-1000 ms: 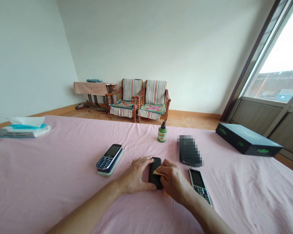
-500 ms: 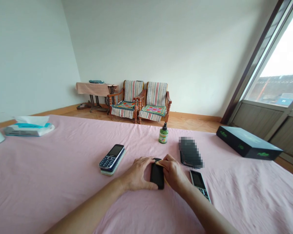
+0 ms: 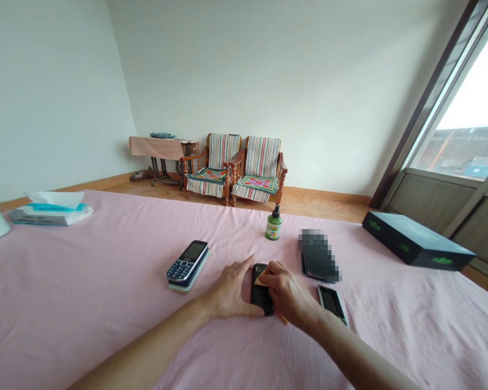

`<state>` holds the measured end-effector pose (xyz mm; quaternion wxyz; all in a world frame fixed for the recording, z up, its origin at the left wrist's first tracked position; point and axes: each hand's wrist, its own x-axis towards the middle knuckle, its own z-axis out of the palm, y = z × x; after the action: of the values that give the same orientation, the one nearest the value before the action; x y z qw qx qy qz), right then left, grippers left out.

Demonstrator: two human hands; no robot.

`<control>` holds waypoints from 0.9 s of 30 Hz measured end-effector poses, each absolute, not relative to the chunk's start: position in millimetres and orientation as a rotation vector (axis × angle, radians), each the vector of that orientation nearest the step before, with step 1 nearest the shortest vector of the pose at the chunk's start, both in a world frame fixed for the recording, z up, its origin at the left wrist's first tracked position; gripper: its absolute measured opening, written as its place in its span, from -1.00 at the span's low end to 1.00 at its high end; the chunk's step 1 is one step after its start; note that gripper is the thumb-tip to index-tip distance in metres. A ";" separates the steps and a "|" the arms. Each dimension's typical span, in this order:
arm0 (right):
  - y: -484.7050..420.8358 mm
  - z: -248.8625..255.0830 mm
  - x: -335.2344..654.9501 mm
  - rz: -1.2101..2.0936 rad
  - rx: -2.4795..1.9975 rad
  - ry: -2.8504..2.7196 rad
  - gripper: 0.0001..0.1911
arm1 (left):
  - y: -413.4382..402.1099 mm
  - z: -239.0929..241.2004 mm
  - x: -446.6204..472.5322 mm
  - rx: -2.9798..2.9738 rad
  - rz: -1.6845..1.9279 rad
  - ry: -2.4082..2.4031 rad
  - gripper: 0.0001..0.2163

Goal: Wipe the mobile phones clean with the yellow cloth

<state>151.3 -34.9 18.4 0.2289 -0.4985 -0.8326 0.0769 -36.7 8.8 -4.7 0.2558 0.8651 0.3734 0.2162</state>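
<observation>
A black mobile phone [image 3: 262, 297] lies back up on the pink cloth, a small square camera window at its far end. My left hand [image 3: 228, 292] braces it from the left, thumb against the near end and index finger stretched out past the far corner. Pinched in the fingers of my right hand [image 3: 287, 290] is a small yellowish wiping cloth [image 3: 261, 278], pressed on the phone's back; my fingers hide most of it. By my right wrist lies a white-edged keypad phone [image 3: 331, 301], partly covered by the forearm.
Left of my hands, a dark blue keypad phone [image 3: 187, 261] rests on a pale one. Beyond are a green spray bottle [image 3: 274, 226] and a dark, pixelated phone-like stack [image 3: 320, 257]. A black box [image 3: 415, 241] sits right, a tissue pack [image 3: 51, 214] far left.
My right hand has drawn the cloth from the phone's far end toward its middle, uncovering the camera window. My left index finger has lifted off the far end.
</observation>
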 end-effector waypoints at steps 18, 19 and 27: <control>-25.6 7.8 136.7 0.180 -1.436 -2.065 -0.69 | 13.0 3.8 -40.1 2.449 0.429 0.931 0.06; -25.5 6.9 136.2 0.199 -1.417 -2.048 -0.68 | 12.6 3.1 -39.9 2.444 0.439 0.938 0.06; -27.3 4.0 148.4 0.265 -1.356 -1.883 -0.73 | 12.2 2.7 -41.0 2.411 0.438 0.914 0.10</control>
<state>148.4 -27.3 4.0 0.3921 -0.5341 -0.7417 0.1045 -41.0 12.2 2.7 0.2600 0.8902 0.3373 0.1616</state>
